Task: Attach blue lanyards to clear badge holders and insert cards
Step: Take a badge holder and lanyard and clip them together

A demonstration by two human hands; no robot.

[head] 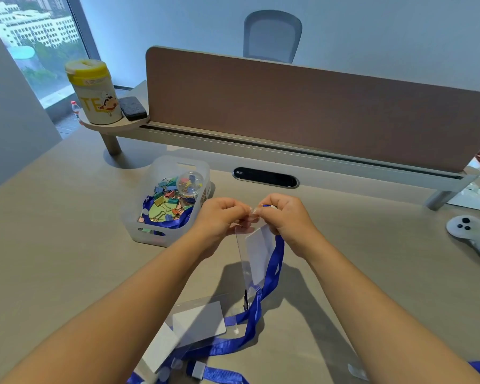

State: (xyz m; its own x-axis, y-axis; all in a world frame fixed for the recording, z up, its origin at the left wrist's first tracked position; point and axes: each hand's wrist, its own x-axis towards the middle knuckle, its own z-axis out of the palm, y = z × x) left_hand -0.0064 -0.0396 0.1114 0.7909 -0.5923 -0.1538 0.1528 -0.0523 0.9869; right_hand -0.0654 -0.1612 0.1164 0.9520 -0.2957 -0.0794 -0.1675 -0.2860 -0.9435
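My left hand [219, 217] and my right hand [286, 217] meet above the desk, both pinching the top edge of a clear badge holder [254, 256] that hangs down with a white card inside. A blue lanyard [275, 261] runs from my right fingers down behind the holder to the desk. Its clip end is hidden between my fingertips. Nearer to me lie a second clear holder with a white card [203, 317], another white card [161, 347] and more blue lanyard strap [222, 347].
A translucent bin [139, 217] of coloured binder clips, a pin tub and a blue lanyard stands left of my hands. Behind runs a brown desk divider [316, 112] on a shelf with a yellow-lidded canister [94, 92]. A white controller [471, 234] lies at right.
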